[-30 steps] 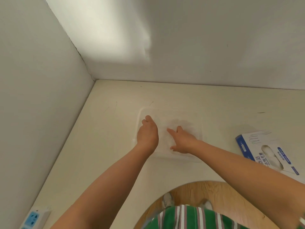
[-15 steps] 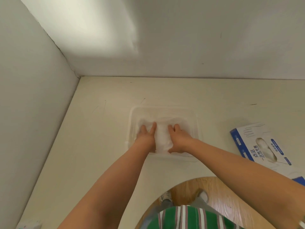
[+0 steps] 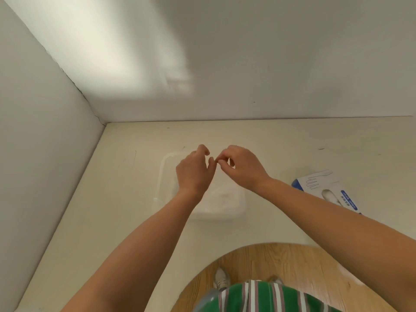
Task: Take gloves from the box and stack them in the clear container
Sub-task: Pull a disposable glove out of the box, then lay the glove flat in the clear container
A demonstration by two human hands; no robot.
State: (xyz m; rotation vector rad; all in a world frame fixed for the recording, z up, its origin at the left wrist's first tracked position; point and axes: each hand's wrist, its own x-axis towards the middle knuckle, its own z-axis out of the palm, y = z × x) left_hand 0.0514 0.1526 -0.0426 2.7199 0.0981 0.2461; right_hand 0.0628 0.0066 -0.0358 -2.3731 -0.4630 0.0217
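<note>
white gloves (image 3: 225, 197) flat in clear container (image 3: 161, 174); left hand (image 3: 193, 173), right hand (image 3: 244, 168) lifted off, fingers (image 3: 202, 149) curled, grip unclear; box (image 3: 326, 188) next, 2 o'clock

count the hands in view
2. The left hand and the right hand are side by side over the container, fingertips almost meeting. Nothing suggests any hidden.

Soft, even daylight fills the scene. A bright patch lies on the back wall (image 3: 126, 52), up and left of the clear container (image 3: 162, 174), which looks washed out against the pale bench (image 3: 112, 199). Below the container, wide-angle distortion bows the bench's edge. To its right, the box (image 3: 326, 190) looks slightly soft.
</note>
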